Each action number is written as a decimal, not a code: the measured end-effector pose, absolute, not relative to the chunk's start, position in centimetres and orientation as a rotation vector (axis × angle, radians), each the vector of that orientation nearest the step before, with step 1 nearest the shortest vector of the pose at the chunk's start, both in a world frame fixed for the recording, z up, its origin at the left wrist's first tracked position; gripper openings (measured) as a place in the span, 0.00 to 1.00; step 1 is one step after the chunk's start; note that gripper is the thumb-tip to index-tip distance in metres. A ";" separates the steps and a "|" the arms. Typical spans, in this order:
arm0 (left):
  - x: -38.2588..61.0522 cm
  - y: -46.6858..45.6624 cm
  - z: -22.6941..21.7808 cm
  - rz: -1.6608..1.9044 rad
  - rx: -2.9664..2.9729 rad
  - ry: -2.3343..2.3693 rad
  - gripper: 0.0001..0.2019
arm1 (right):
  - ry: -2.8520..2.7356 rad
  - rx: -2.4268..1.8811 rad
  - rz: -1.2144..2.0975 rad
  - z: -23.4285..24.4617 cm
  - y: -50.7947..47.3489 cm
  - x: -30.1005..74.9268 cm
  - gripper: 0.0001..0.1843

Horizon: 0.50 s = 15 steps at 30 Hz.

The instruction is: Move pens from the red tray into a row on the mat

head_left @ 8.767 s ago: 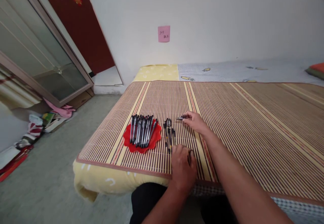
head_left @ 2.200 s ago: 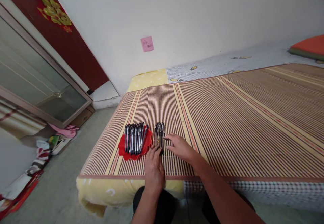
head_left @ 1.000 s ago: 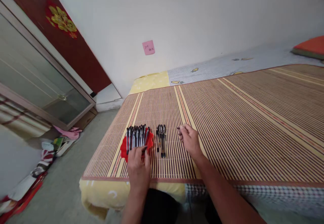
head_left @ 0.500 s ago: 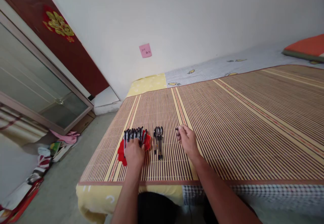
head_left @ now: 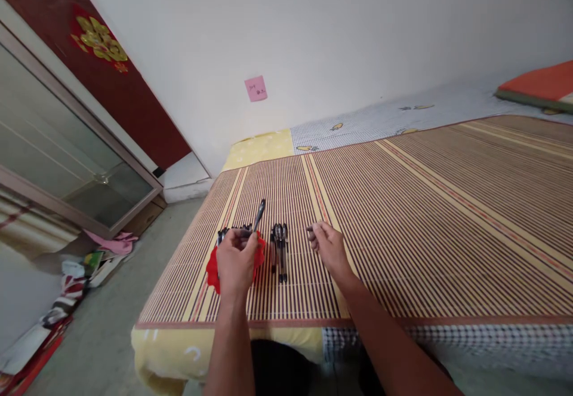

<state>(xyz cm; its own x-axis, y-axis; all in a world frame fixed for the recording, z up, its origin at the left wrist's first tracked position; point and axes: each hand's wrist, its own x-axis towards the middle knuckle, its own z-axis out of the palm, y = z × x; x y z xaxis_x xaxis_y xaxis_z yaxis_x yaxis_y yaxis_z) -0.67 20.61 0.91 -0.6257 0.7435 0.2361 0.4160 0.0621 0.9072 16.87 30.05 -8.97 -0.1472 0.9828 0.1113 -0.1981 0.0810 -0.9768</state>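
Note:
My left hand (head_left: 235, 261) is closed on a dark pen (head_left: 258, 215), lifted above a red scalloped tray (head_left: 212, 267) that holds several more pens (head_left: 224, 233); the hand hides most of the tray. Just right of the tray, a small row of pens (head_left: 279, 244) lies on the striped bamboo mat (head_left: 403, 217). My right hand (head_left: 327, 246) hovers right of that row, fingers curled in a pinch on a small dark piece (head_left: 310, 229) that I cannot make out.
The mat covers a low bed with a yellow blanket edge (head_left: 179, 348) toward me. Left of the bed is concrete floor with scattered clutter (head_left: 85, 270) and a glass door (head_left: 67, 157). A pink note (head_left: 255, 88) is on the wall. An orange cushion (head_left: 537, 82) lies far right.
My left hand went from the loose row over to the red tray and lifted one pen off it. My right hand drew back to the right and stayed pinched.

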 end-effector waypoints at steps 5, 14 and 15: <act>3.7 22.5 -0.8 1.713 0.972 1.514 0.19 | -1.142 -0.867 1.430 -9.3 30.4 16.8 0.24; 6.8 21.7 -7.2 1.602 0.934 1.541 0.14 | -1.078 -0.823 1.539 -8.9 30.5 16.7 0.22; 6.8 21.8 -7.3 1.601 0.923 1.539 0.14 | -1.097 -0.832 1.533 -8.8 30.5 16.7 0.21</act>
